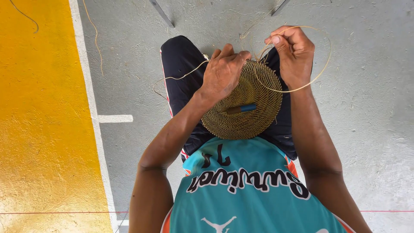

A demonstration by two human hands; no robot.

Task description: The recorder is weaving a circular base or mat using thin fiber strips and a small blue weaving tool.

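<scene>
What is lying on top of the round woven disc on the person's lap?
A small blue-handled tool lies on the woven disc. The left hand rests on its far edge, covering that part; the tool's tip cannot be made out.

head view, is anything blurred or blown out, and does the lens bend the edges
Head view: sharp at the centre, with the weave of the round woven disc crisp under the left hand and right hand; soft even daylight with no hard shadows; mild glare on the yellow floor paint; wide-lens distortion bows the white line and stretches the forearms toward the bottom edge.
</scene>
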